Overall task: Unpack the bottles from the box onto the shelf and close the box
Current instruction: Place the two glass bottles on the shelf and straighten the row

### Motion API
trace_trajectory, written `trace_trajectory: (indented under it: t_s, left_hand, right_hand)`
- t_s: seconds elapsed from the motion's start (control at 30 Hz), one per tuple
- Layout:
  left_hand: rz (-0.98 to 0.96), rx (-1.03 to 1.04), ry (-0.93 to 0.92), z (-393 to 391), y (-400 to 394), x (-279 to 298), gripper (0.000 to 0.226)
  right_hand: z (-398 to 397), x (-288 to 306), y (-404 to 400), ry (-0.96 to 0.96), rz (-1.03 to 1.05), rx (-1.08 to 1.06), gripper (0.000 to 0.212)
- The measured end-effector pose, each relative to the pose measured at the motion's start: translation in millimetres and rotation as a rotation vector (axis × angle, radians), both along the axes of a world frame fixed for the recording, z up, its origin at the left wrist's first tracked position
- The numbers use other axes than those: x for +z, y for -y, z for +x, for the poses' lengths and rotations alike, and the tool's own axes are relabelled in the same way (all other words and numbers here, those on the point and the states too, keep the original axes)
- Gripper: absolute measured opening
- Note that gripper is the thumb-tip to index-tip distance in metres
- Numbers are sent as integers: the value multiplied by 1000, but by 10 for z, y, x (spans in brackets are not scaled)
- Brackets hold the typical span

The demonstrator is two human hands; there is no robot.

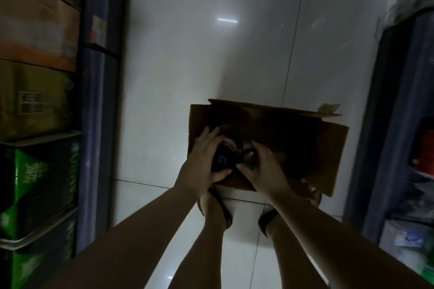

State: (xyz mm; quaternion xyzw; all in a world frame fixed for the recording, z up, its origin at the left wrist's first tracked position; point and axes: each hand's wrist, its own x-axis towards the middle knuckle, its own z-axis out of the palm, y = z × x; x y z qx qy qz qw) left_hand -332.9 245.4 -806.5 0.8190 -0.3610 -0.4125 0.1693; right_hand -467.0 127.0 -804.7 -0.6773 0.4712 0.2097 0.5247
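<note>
Cardboard box (305, 148) open, both hands' grip on dark round bottles (223, 159)

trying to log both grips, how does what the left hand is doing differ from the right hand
The left hand wraps the side of a dark bottle with a red and white band, fingers spread along it. The right hand covers the top of a second bottle with a greyish cap, fingers curled over it. The left hand sits at the box wall; the right is further inside. Both reach into the open box on the floor.
</note>
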Motion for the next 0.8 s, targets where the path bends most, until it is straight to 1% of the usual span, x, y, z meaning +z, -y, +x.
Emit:
trace_trajectory:
  t_s: [0.07,0.2,0.3,0.33,0.47,0.53,0.63,0.7,0.8]
  left_hand:
    - [7,-57,44,11,-16,-43,84]
    - [58,-250,263,35,-42,-153,97]
    - [43,-337,344,82,-17,-187,89]
    - [34,-327,341,105,-16,-186,86]
    - [8,-165,273,190,29,-10,79]
    - [-22,-149,282,213,109,191,77]
    - [-66,-171,365,244,273,688,75]
    - [-79,-171,399,240,391,1069,74]
    - [-122,-180,404,214,617,1836,74]
  right_hand:
    - [-1,-74,-29,-18,-15,17,76]
    - [-1,-156,-87,-42,-56,49,86]
    - [2,-159,-86,-71,-81,32,83]
    - [1,-143,-67,-77,-86,25,81]
    - [-86,64,62,-82,-137,-31,77]
    - [-159,279,152,-66,-175,-49,77]
    - [-264,816,355,-23,-199,-56,78]
    - [-337,1278,512,16,-228,-42,79]
    - [-468,2171,762,73,-332,-37,76]
